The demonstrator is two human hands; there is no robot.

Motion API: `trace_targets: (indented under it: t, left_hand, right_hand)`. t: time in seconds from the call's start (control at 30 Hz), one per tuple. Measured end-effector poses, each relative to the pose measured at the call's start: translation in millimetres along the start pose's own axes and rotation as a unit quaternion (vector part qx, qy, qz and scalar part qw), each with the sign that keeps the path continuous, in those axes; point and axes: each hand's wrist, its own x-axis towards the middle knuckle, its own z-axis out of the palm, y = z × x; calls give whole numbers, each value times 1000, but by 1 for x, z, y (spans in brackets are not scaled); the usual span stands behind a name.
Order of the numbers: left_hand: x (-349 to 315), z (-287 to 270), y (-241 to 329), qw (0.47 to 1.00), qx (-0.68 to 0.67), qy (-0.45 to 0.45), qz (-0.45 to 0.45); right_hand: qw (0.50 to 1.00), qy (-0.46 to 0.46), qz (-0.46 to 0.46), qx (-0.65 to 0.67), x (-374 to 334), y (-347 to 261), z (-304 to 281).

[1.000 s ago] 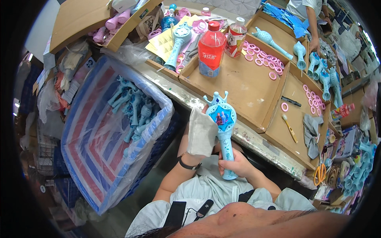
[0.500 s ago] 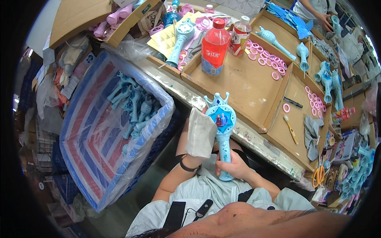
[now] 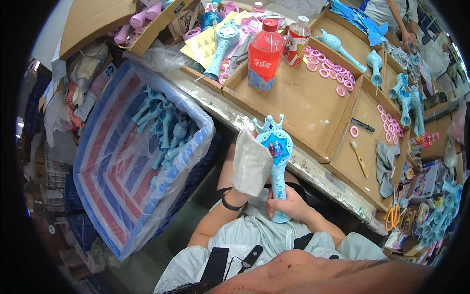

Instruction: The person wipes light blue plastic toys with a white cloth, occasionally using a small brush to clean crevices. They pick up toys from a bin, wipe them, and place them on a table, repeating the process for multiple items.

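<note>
Near the paint-chipped whitish table edge (image 3: 333,188), the right hand (image 3: 290,202) is gripping the lower handle of a light-blue plastic crown-topped wand (image 3: 279,169), fingers wrapped round it. The wand's round head is pointing toward that edge, just right of the left hand (image 3: 238,197), which a greyish-white cloth (image 3: 251,164) is mostly covering, hiding how far it is opening.

A pale cloth (image 3: 251,165) hides most of the left hand (image 3: 238,197); the right hand (image 3: 290,202) covers part of the blue wand (image 3: 278,172). The upper edge crops a co-worker (image 3: 387,10) and, at left, a cardboard box (image 3: 93,22).
</note>
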Motion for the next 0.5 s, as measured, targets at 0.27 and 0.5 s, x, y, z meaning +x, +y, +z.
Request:
trace_targets:
  t: [0.27,0.5]
  left_hand:
    - [-3,-14,10,967,-208,-80,-121]
    - [3,-20,26,988,-33,-125,-89]
  right_hand:
    - [997,-41,12,69,-10,-10,3]
    - [998,-43,-3,54,-11,-6,2]
